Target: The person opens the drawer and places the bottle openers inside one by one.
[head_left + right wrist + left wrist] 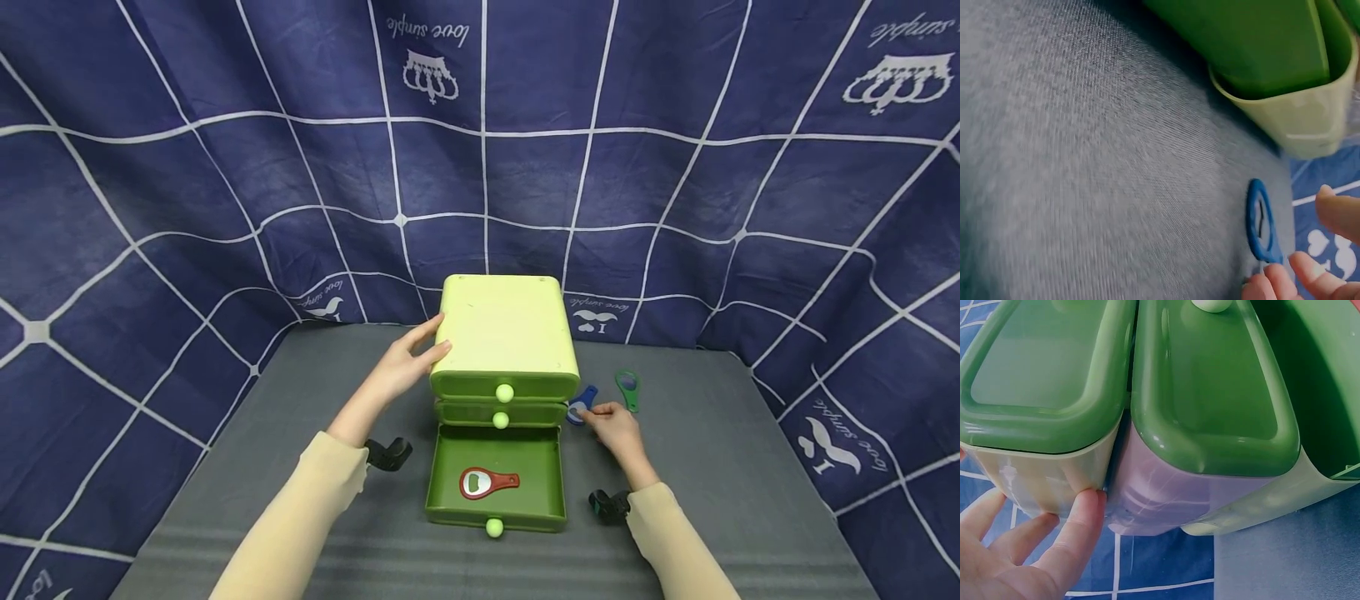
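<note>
A small drawer cabinet with a pale yellow-green top (506,325) stands on the grey surface, its bottom drawer (525,500) pulled out. In that drawer lies a red bottle opener (487,482) with a metal inset. My left hand (401,367) rests against the cabinet's left side, fingertips touching the casing (1054,481). On the cabinet's right, my right hand (617,427) is at a blue bottle opener (1252,219) lying on the surface. Its fingertips are by the opener's handle end, while the thumb stands apart from them. Beyond it lies a green bottle opener (628,390).
The upper drawer (540,386) and middle drawer (461,412) are closed or nearly so, each with a round light-green knob. A dark blue gridded curtain (540,175) hangs behind and along both sides of the grey surface (720,450).
</note>
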`<state>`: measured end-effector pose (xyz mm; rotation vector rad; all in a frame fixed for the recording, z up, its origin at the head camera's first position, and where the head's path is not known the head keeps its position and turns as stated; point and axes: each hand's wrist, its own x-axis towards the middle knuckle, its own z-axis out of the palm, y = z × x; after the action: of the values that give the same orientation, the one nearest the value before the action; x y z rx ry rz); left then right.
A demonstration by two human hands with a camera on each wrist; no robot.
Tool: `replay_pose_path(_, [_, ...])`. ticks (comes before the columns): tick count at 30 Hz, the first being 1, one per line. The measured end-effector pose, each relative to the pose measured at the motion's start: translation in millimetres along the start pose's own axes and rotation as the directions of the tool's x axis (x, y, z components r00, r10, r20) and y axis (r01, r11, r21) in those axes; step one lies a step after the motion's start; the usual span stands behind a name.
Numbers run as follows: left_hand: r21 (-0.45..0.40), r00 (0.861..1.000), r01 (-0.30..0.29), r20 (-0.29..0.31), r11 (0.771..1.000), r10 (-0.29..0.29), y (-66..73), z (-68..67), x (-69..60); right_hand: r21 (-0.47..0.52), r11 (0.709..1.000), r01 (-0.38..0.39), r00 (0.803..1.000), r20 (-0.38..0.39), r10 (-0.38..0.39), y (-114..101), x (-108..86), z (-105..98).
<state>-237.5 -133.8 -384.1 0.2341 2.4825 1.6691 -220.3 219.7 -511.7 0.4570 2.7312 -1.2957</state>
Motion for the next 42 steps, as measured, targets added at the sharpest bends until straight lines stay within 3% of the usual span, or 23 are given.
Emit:
replay_pose_path(8, [-0.033,1.000,0.003,-0.002,0.999,-0.003,-0.3,4.5,1.7,-0.071,0.997,-0.031,0.998,-0.054,0.027,-0.7,8.0,11.8])
replay_pose_path(18, [-0.042,1.000,0.005,-0.005,0.999,-0.005,1.2,4.9,0.9,-0.161,0.987,-0.010,0.992,-0.128,-0.011,-3.1,10.8,19.8])
replay_pose_path(32, [-0.038,1.000,-0.004,-0.006,0.999,0.004,0.1,2.7,1.1,-0.208,0.977,-0.039,0.990,-0.137,0.011,-10.7,11.9,26.1])
replay_pose_path(42, [-0.030,1.000,0.002,-0.009,1.000,-0.002,-0.1,1.9,0.5,-0.210,0.973,-0.096,0.990,-0.120,0.072,-17.8,15.7,27.6])
